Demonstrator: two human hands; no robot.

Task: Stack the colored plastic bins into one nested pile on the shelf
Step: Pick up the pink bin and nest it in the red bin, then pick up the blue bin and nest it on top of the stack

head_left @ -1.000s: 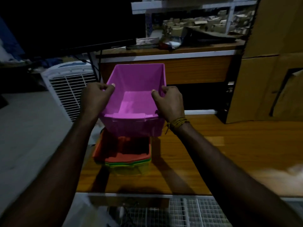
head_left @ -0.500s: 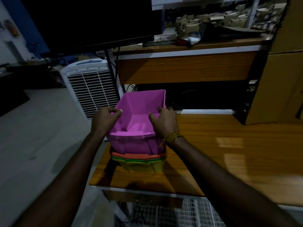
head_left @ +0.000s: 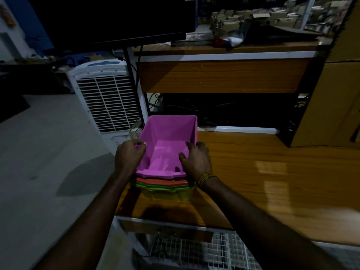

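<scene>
A pink plastic bin [head_left: 167, 137] sits nested on top of a pile of bins at the left end of the wooden shelf [head_left: 253, 172]. Below it show the rims of an orange-red bin [head_left: 161, 181], a green bin [head_left: 155, 186] and a yellow bin [head_left: 167, 194] at the bottom. My left hand [head_left: 128, 155] grips the pink bin's left wall. On the right wall my right hand [head_left: 195, 162] holds the bin, thumb inside, with a yellow thread band at the wrist.
A white air cooler [head_left: 105, 96] stands on the floor just left of the shelf. A higher wooden shelf [head_left: 224, 75] with clutter rises behind, cables hang in the dark gap below it. Cardboard sheets [head_left: 331, 98] lean at the right. A wire mesh rack [head_left: 194, 250] lies below.
The pink bin went down from above the pile into the orange-red bin and now sits nested. Both hands kept their hold on its side walls.
</scene>
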